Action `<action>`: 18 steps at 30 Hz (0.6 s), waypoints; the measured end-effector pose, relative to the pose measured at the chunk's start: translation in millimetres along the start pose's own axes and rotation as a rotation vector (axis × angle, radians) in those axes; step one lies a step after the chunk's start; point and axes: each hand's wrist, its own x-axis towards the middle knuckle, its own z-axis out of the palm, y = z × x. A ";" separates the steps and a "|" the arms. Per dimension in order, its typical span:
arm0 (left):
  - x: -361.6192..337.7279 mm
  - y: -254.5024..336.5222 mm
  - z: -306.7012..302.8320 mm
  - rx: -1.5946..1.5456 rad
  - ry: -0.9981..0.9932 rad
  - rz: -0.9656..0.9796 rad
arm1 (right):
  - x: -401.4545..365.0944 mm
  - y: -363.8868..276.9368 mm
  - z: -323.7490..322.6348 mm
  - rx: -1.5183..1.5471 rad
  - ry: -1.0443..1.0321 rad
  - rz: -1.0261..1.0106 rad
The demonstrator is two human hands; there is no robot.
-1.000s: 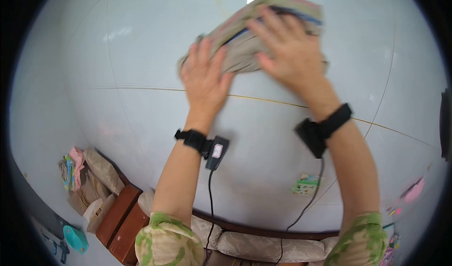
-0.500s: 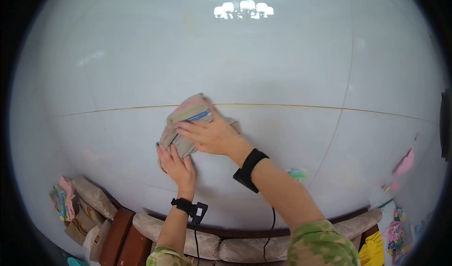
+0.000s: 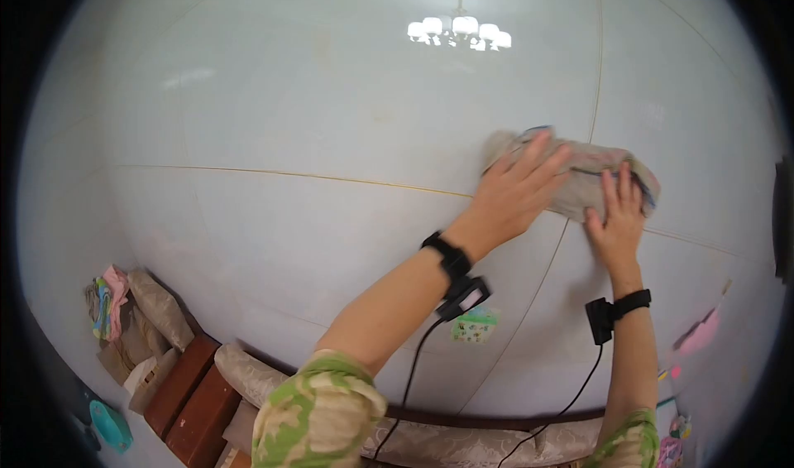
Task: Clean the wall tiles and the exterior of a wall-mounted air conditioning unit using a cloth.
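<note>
A beige cloth (image 3: pixel 589 188) with pink and dark blue stripes lies bunched against the pale, glossy wall panel, over the joint where a horizontal gold line meets an upright seam. My left hand (image 3: pixel 514 191) presses flat on the cloth's left part, fingers spread. On its right part rests my right hand (image 3: pixel 620 224), fingers stretched upward and thumb at the lower edge. Each wrist wears a black strap with a small cabled device: the left device (image 3: pixel 463 299) and the right device (image 3: pixel 600 321). The cloth under the palms is hidden.
Below the wall stands a sofa (image 3: pixel 248 377) with patterned cushions and a brown wooden armrest (image 3: pixel 192 381). Folded clothes (image 3: pixel 109 302) lie at the left, above a teal basin (image 3: pixel 111 427). A green picture sticker (image 3: pixel 475 326) is on the wall. A pink item (image 3: pixel 700 329) hangs at right.
Both hands and the cloth have moved right across the wall. The right hand was upon the cloth above the left; now the hands are side by side, right hand farther right.
</note>
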 end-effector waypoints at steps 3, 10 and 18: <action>43.5 -12.5 8.2 -0.046 0.050 0.126 | 7.0 20.4 -1.9 -0.052 0.086 0.064; 96.4 -71.3 -9.1 0.133 0.097 0.061 | 106.5 8.0 -7.5 -0.068 0.220 0.082; 48.1 -189.8 -75.8 0.386 0.068 -0.173 | 226.0 -112.8 24.1 -0.048 0.388 0.025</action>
